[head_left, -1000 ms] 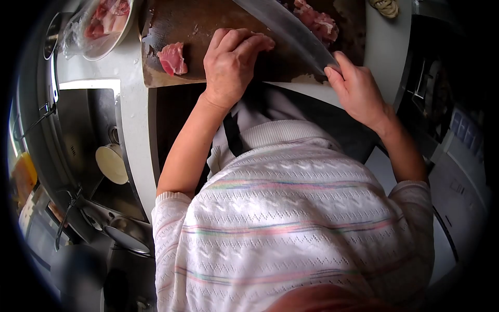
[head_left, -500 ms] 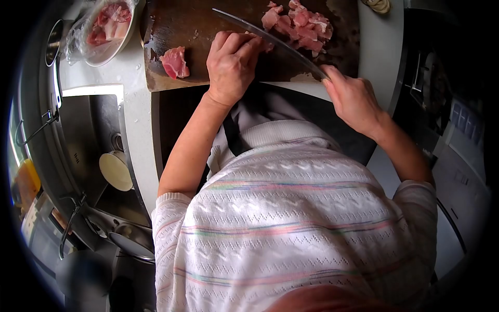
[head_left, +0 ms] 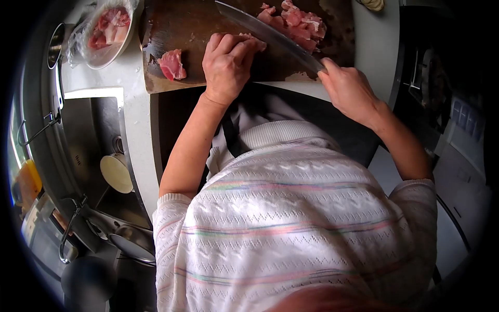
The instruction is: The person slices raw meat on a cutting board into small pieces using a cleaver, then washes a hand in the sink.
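Bent over a piece of meat [head_left: 257,42] on the brown cutting board [head_left: 192,67], my left hand [head_left: 227,65] is closed on it, and its fingers hide most of the piece. My right hand [head_left: 347,91] grips the handle end of a long knife [head_left: 278,40]. The blade slants up and to the left, close beside the held meat. A chunk of raw meat [head_left: 172,65] lies apart at the board's left side. Beyond the blade is a pile of cut meat [head_left: 300,25].
Left of the board stands a white bowl [head_left: 126,47] with meat and plastic wrap. The sink [head_left: 83,135] at the left holds a cream-coloured round dish [head_left: 116,173]. Pans [head_left: 132,246] lie at the lower left. A beige bundle [head_left: 373,4] is at the upper right.
The knife first swung left beside the held meat, then its blade turned to show more of its flat side. My right hand moved slightly left. My left hand kept its grip.
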Available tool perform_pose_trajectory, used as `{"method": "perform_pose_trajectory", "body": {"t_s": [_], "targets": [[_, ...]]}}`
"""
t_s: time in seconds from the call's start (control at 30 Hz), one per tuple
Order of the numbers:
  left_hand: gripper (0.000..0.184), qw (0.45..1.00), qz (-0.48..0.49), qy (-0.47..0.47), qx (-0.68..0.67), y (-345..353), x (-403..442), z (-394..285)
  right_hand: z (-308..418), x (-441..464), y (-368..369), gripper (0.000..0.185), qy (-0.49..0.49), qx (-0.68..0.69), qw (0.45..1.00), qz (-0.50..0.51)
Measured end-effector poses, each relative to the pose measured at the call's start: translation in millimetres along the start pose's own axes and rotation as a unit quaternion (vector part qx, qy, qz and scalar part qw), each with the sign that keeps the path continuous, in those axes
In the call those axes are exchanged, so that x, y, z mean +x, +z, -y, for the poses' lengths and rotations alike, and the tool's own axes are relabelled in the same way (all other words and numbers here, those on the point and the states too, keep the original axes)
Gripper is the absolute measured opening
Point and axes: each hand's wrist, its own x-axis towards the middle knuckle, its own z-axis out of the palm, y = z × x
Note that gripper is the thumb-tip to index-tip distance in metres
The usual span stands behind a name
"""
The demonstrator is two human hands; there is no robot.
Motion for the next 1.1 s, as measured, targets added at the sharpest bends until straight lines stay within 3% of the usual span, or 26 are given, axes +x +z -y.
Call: {"method": "perform_pose_trajectory", "body": {"t_s": [0.27, 0.37, 0.47, 0.57, 0.8, 1.1], "targets": [[0.018, 1.0, 0.01, -0.017, 0.02, -1, 0, -1, 8, 2, -5, 0.006, 0.011, -0.005, 0.999, 0.046], [0.018, 1.0, 0.009, -0.012, 0.016, 0, -2, 0, 15, 38, 9, 0.004, -0.057, -0.048, 0.997, 0.008], [0.018, 1.0, 0.002, -0.008, 0.011, 2, -2, 2, 18, 49, 12, 0.005, -0.062, -0.045, 0.997, -0.001], [0.017, 1.0, 0.002, -0.009, 0.004, 2, -2, 2, -3, 22, 3, 0.014, -0.02, 0.03, 0.999, 0.012], [0.019, 1.0, 0.004, -0.016, 0.006, -1, -2, 0, 8, -3, -15, 0.013, 0.022, 0.013, 0.998, 0.053], [0.015, 1.0, 0.001, -0.002, -0.001, 2, -2, 2, 15, 56, 14, 0.017, -0.061, 0.027, 0.998, 0.003]]}}
